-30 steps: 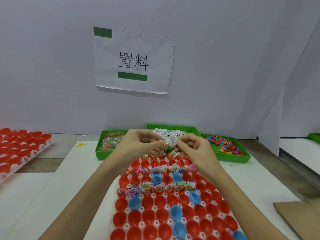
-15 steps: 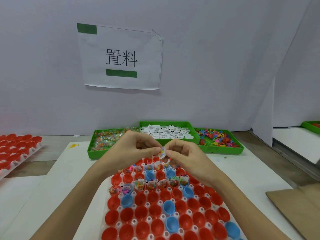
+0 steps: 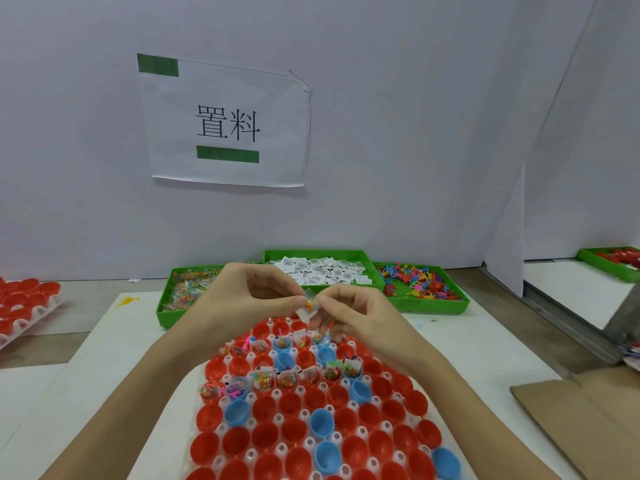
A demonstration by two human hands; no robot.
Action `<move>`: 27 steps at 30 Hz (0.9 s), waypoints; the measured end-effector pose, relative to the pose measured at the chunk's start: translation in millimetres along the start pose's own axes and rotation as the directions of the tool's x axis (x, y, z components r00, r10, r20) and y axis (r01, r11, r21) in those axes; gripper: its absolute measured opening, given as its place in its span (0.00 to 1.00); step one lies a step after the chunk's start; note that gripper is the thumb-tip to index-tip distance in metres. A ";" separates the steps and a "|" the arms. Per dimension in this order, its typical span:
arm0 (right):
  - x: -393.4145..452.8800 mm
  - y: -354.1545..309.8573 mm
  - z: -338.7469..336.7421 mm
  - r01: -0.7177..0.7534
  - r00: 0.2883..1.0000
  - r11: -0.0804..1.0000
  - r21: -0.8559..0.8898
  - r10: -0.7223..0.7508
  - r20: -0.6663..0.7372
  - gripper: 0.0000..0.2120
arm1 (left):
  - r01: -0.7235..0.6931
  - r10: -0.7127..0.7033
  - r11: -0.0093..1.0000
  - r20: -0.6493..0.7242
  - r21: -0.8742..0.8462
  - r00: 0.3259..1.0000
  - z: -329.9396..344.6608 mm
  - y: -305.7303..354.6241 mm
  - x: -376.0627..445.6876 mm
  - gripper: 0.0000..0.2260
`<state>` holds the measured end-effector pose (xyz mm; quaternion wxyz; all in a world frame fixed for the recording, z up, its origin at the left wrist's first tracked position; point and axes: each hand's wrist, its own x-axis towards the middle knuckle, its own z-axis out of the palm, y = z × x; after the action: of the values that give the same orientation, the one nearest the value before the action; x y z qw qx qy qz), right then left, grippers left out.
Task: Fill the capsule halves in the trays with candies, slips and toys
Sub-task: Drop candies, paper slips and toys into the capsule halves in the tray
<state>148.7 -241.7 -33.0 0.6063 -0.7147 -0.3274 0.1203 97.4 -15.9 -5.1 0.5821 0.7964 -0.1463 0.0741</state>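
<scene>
A white tray of red and blue capsule halves lies in front of me; several halves in its far rows hold candies, slips and toys, while the near rows are bare. Above its far end my left hand and my right hand meet, both pinching a small clear candy packet with a white slip behind it. Three green bins stand behind: candies, paper slips and coloured toys.
A second tray of red capsule halves sits at the far left. A cardboard piece lies at the right. Another green bin stands at the far right behind a white divider. A paper sign hangs on the wall.
Both hands drew back from the slip bin toward me and now hold the packet and slip over the tray's far end. The view shifted a little.
</scene>
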 end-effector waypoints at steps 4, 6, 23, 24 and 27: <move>11.8 7.2 -49.8 -0.056 0.952 0.976 -0.209 -0.011 -0.306 0.08 | 0.026 -0.026 1.000 -0.008 -0.009 1.000 -5.8 1.8 -1.5 0.08; 22.3 23.7 -79.9 -0.161 0.859 0.955 -0.250 0.011 -0.512 0.07 | 0.029 -0.029 0.999 -0.003 0.044 1.000 -7.8 1.7 -1.6 0.08; 76.0 98.0 -138.1 -0.697 0.657 0.561 -0.447 0.250 -0.711 0.10 | -0.044 0.026 0.975 0.085 0.218 0.996 -2.9 7.2 0.2 0.05; 75.5 98.5 -138.6 -0.681 0.662 0.590 -0.434 0.243 -0.709 0.10 | -0.046 0.028 0.974 0.082 0.224 0.996 -2.5 6.9 0.4 0.05; 68.8 97.8 -138.3 -0.609 0.665 0.704 -0.365 0.203 -0.718 0.10 | -0.050 0.033 0.969 0.076 0.244 0.997 -1.1 6.2 0.3 0.05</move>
<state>310.9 -313.4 -77.4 0.3857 -0.9165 0.0529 -0.0916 95.8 -16.6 1.0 0.4718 0.8612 -0.1733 0.0752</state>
